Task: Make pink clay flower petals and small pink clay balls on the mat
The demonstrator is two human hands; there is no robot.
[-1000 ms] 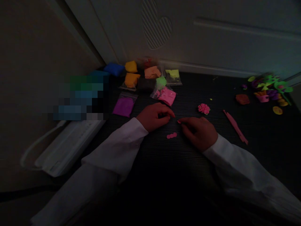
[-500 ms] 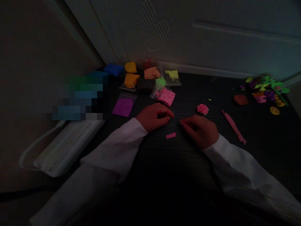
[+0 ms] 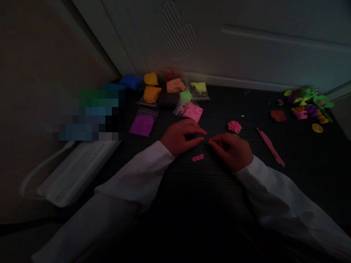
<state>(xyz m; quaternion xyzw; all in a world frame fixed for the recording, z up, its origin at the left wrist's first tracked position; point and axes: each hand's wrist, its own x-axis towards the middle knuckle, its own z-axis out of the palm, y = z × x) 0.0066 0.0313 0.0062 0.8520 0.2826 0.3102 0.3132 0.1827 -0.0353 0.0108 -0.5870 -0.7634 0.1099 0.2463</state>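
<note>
The scene is very dim. My left hand (image 3: 181,137) and my right hand (image 3: 230,150) rest on a dark ribbed surface (image 3: 192,190), fingertips almost meeting. Both have their fingers pinched together; what they pinch is too small and dark to name. Just below the fingertips lie a few small flat pink clay discs (image 3: 197,157) in a row. A pink clay flower (image 3: 234,126) sits just beyond my right hand. A pink modelling tool (image 3: 270,147) lies to its right.
Bags of coloured clay lie at the back: purple (image 3: 142,124), pink (image 3: 192,111), orange (image 3: 151,93), blue (image 3: 131,82). Finished clay figures (image 3: 307,104) stand at the far right. A white case (image 3: 71,171) lies left. A white panelled door (image 3: 233,40) rises behind.
My left hand's fingers have stretched a little toward the right hand, narrowing the gap. The view has shifted slightly; the discs and flower lie as before.
</note>
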